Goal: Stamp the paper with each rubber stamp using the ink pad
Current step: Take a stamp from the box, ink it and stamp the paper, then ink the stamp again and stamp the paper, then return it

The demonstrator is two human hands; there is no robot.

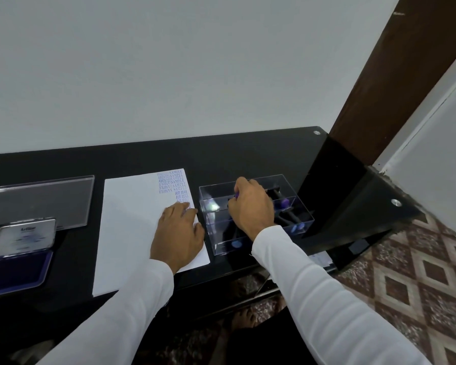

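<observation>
Seen from the head camera: left hand [178,234] pressed flat, fingers spread, on the right edge of a white sheet of paper [134,227] bearing purple "SAMPLE" and "AIR MAIL" imprints near its top right corner. Right hand [250,206] reaching into a clear acrylic compartment box [298,183] just right of the sheet, fingers curled around a purple-tipped object, hard to identify. Black-handled rubber stamps [287,219] lying in the box. Open blue ink pad [16,270] at far left on the glossy black desk [221,154], before a clear acrylic sign holder [40,198].
</observation>
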